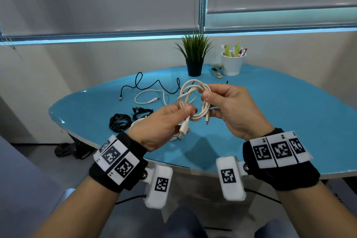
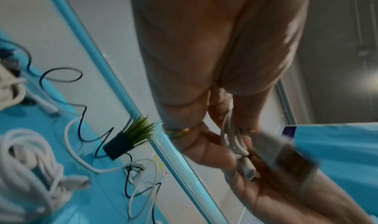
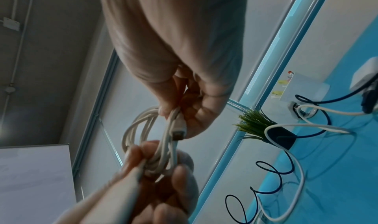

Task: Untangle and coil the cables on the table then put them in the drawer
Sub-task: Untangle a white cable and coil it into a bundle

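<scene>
Held above the blue table (image 1: 289, 114), between both hands: a white cable (image 1: 195, 100) wound into a loose coil of several loops. Left hand (image 1: 164, 123) pinching the lower left of the coil between thumb and fingers, with a flat USB plug (image 1: 182, 132) hanging down out of the grip. Right hand (image 1: 235, 106) clamped on the right side of the coil, thumb over the strands, a small connector (image 1: 207, 120) dangling just below the fingers. Hands close together, joined only by the coil. Right wrist view confirms fingers curled round the bundled strands (image 3: 163, 146) and the small connector (image 3: 180, 129) lying against the fingertips. On the table, beyond the hands: a dark cable (image 1: 152, 85) stretched out in loose waves, and a second white cable (image 1: 148, 96) lying uncoiled just in front of it. Further left: a coiled black cable (image 1: 119, 122) near the table edge, a smaller black bundle (image 1: 142, 112) just beside it, and another white bundle (image 1: 135, 122) partly hidden behind the left hand. At the far side of the table: a potted plant (image 1: 194, 56) in a dark pot and a white cup of pens (image 1: 232, 62), well apart from the cables. Drawer not in view.
</scene>
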Available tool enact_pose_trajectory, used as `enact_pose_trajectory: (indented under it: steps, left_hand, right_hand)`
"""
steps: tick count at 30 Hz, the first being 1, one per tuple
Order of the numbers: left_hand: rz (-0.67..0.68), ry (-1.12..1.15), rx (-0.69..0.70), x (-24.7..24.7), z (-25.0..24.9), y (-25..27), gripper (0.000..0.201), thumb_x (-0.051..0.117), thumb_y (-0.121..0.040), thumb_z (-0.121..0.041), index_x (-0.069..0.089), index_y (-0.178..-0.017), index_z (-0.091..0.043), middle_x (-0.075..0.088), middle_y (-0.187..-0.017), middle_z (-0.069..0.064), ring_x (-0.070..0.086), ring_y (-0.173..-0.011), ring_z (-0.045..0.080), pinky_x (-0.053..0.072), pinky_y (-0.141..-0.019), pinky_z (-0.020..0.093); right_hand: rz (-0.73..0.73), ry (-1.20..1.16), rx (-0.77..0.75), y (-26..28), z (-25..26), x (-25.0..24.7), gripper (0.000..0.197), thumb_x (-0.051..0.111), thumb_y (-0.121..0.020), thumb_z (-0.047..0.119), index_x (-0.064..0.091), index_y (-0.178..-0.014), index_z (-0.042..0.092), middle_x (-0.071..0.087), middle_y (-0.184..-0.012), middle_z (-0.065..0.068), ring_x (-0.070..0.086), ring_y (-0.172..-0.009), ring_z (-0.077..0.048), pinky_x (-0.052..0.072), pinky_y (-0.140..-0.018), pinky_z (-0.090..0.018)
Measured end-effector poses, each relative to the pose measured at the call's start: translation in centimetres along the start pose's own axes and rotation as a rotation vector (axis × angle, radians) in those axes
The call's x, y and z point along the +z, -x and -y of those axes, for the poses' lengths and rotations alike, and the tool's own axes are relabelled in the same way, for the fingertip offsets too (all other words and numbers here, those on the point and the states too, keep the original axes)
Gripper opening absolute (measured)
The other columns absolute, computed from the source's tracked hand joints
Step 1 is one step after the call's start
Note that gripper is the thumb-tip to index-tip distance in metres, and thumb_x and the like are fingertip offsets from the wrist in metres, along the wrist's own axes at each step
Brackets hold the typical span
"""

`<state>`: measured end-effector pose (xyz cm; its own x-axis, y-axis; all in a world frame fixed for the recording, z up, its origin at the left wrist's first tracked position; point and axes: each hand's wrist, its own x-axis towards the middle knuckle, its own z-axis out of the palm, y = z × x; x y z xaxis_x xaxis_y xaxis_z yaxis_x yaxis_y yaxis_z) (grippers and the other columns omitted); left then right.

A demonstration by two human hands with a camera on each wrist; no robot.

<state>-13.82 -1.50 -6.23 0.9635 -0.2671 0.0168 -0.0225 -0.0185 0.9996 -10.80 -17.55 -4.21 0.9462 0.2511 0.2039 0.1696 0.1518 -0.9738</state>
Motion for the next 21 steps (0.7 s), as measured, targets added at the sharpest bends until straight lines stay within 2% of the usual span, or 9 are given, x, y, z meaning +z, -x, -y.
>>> enact_pose_trajectory:
  steps: [2, 4, 7, 11, 14, 18, 21]
  left_hand:
    - [0.054, 0.058, -0.004, -0.3, -0.1, 0.2, 0.017, 0.055, -0.083, -0.023, 0.056, -0.091, -0.009, 0.064, -0.079, -0.003, 0.058, -0.068, 0.006, 0.046, -0.066, 0.023]
    - [0.058, 0.030, 0.018, -0.5, -0.2, 0.3, 0.009, 0.058, -0.078, -0.013, 0.057, -0.087, -0.011, 0.064, -0.073, -0.004, 0.061, -0.069, 0.009, 0.050, -0.065, 0.021]
    - [0.014, -0.042, 0.051, -0.7, -0.5, 0.2, 0.015, 0.060, -0.082, 0.001, 0.058, -0.089, -0.012, 0.063, -0.070, -0.002, 0.061, -0.065, 0.012, 0.053, -0.066, 0.024]
    - [-0.017, -0.085, 0.024, -0.6, -0.6, 0.1, 0.027, 0.064, -0.080, 0.004, 0.055, -0.100, -0.012, 0.063, -0.075, 0.007, 0.064, -0.064, 0.015, 0.053, -0.061, 0.022]
    - [0.006, -0.195, -0.028, -0.6, -0.3, 0.1, 0.023, 0.067, -0.080, 0.001, 0.059, -0.100, -0.009, 0.067, -0.075, 0.007, 0.062, -0.064, 0.014, 0.049, -0.058, 0.019]
    - [0.039, -0.280, -0.080, -0.8, -0.3, 0.2, 0.017, 0.067, -0.080, 0.000, 0.062, -0.095, -0.007, 0.065, -0.072, 0.007, 0.057, -0.063, 0.013, 0.046, -0.057, 0.017]
    - [0.055, -0.321, -0.088, -1.2, -0.5, 0.3, 0.018, 0.067, -0.081, -0.002, 0.061, -0.097, -0.006, 0.062, -0.074, 0.011, 0.056, -0.064, 0.014, 0.046, -0.058, 0.017]
  right_hand:
    - [0.006, 0.011, -0.003, 0.1, 0.1, -0.1, 0.018, 0.056, -0.089, 0.001, 0.070, -0.089, 0.013, 0.056, -0.071, -0.010, 0.053, -0.060, -0.019, 0.053, -0.052, -0.026]
    - [0.006, 0.026, -0.007, 0.1, 0.1, 0.0, 0.018, 0.056, -0.089, 0.001, 0.070, -0.087, 0.014, 0.056, -0.072, -0.010, 0.052, -0.061, -0.019, 0.053, -0.052, -0.026]
    - [-0.009, 0.027, 0.005, 0.1, -0.1, 0.2, 0.018, 0.056, -0.089, 0.002, 0.069, -0.086, 0.013, 0.057, -0.071, -0.010, 0.053, -0.059, -0.018, 0.053, -0.051, -0.026]
    - [-0.042, 0.018, 0.012, 0.1, -0.1, 0.3, 0.017, 0.054, -0.090, 0.001, 0.068, -0.084, 0.010, 0.056, -0.069, -0.008, 0.053, -0.055, -0.016, 0.051, -0.050, -0.023]
    - [-0.052, -0.039, 0.037, -0.1, 0.1, 0.2, 0.018, 0.051, -0.091, -0.002, 0.065, -0.084, 0.008, 0.057, -0.067, -0.007, 0.058, -0.050, -0.013, 0.053, -0.050, -0.023]
    - [-0.011, 0.001, 0.050, -0.2, -0.3, 0.2, 0.018, 0.046, -0.093, -0.005, 0.061, -0.102, 0.000, 0.056, -0.072, -0.010, 0.057, -0.049, -0.011, 0.056, -0.051, -0.026]
    - [0.019, 0.074, 0.040, -0.1, -0.3, 0.4, 0.029, 0.043, -0.093, -0.007, 0.064, -0.103, 0.010, 0.057, -0.077, -0.005, 0.056, -0.054, -0.011, 0.056, -0.054, -0.027]
